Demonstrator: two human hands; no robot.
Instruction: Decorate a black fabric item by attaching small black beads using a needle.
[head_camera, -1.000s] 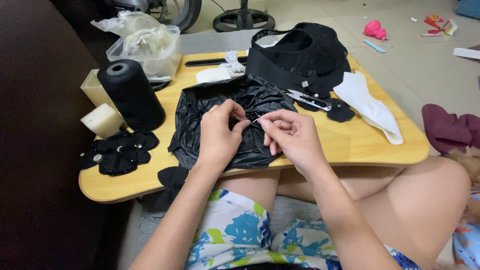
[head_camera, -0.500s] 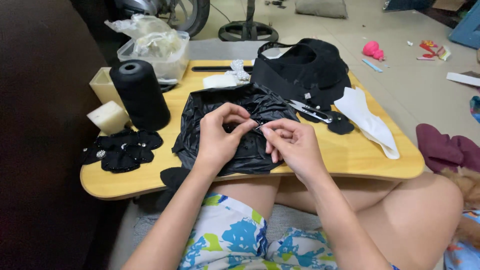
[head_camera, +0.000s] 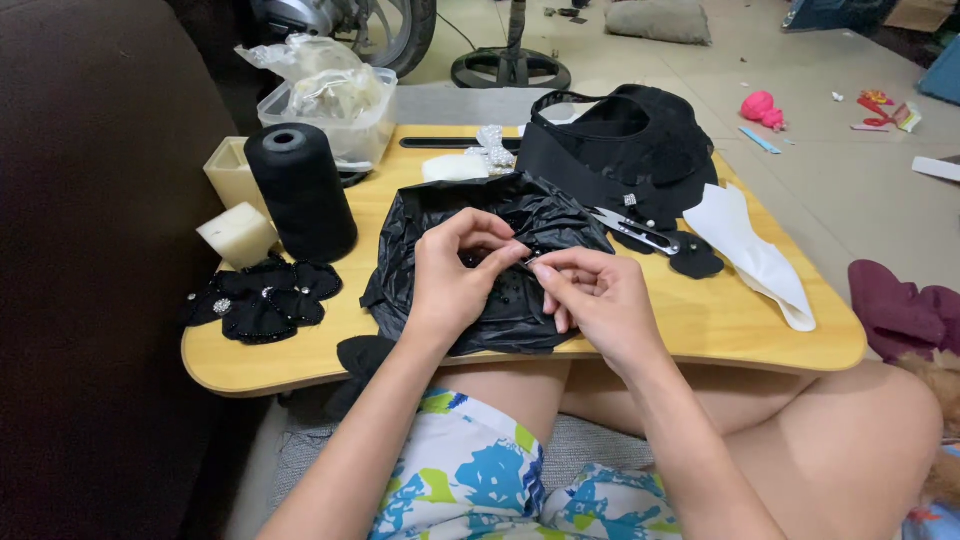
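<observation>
- Black shiny plastic bag is lying crumpled in the middle of the wooden lap table, w/ tiny dark beads sitting in its folds, right under both hands.
- Left hand is curling over the bag, thumb + forefinger pinched tight on smth very small, prob a bead or thread end, can't tell which.
- Right hand is pinching too, fingertips meeting the left's, holding what looks like a thin needle; too small to be sure.
- Imo for doing this well: keep both pinches low over the bag so a dropped bead is landing in the plastic, not rolling off. Wrists resting on the table edge would be steadying things.
- Room-wise: front edge of the table is just below the bag, so a bead sliding toward the lap is the main risk.
- Left side is getting crowded: black thread cone, foam block, black fabric flowers w/ sparkly centres.
- Right of the hands, thread snips are lying near the black garment, blades close to the right hand's path, so reach carefully.
- White fabric piece is taking the far right; bare wood btw it and the bag is the best open spot.
</observation>
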